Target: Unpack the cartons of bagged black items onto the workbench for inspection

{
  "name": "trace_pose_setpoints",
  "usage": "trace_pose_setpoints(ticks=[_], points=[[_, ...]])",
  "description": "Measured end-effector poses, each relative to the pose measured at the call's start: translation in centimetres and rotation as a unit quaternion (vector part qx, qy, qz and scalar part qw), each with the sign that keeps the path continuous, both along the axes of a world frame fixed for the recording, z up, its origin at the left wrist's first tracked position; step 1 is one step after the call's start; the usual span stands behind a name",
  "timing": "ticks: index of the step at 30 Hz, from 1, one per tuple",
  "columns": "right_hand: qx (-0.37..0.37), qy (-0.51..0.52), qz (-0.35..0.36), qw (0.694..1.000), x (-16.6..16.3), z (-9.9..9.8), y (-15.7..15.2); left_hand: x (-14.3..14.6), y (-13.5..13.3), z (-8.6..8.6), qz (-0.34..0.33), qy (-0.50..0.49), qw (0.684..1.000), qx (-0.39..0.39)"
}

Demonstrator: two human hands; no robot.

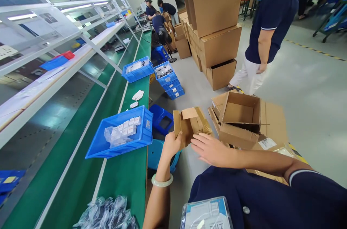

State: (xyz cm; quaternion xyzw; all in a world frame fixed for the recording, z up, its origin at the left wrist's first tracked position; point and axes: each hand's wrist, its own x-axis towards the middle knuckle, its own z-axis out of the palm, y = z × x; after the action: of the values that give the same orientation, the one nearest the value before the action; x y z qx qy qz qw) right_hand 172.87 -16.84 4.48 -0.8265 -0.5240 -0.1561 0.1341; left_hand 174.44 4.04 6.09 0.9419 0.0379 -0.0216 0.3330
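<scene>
A small brown cardboard box (202, 119) with loose flaps is held up in front of me, over the gap beside the bench. My left hand (172, 145) grips its near left edge, thumb on the inner side of the cardboard. Against the near right side of the box lies my right hand (207, 149), its fingers stretched out and slightly apart. On the bench to the left stands a blue bin (119, 149) with small white boxes (131, 126) and a clear plastic bag (114, 137) in it.
The green bench (121, 175) carries plastic-wrapped items (108, 214) and another blue bin (138, 72). Stacked blue crates (170, 84) and a blue stool (161, 119) stand beside it. An open carton (241, 111) lies right, below tall cartons (217, 8). A person (276, 19) stands nearby.
</scene>
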Motion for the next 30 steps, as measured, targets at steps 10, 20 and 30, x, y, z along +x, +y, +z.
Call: trace_pose_setpoints(ticks=[10,20,30], points=[[-0.161,0.145,0.036,0.976,6.5,-0.6,-1.4,-1.8,-2.3,2.0,-0.051,-0.202,0.956,0.204],[-0.065,0.537,0.274,0.795,9.7,4.1,-5.4,-3.2,-4.7,6.0,-0.489,-0.268,0.808,0.190],[-0.001,0.624,0.189,0.758,8.3,3.3,-8.4,-3.9,-5.4,7.8,-0.523,-0.221,0.803,0.182]])
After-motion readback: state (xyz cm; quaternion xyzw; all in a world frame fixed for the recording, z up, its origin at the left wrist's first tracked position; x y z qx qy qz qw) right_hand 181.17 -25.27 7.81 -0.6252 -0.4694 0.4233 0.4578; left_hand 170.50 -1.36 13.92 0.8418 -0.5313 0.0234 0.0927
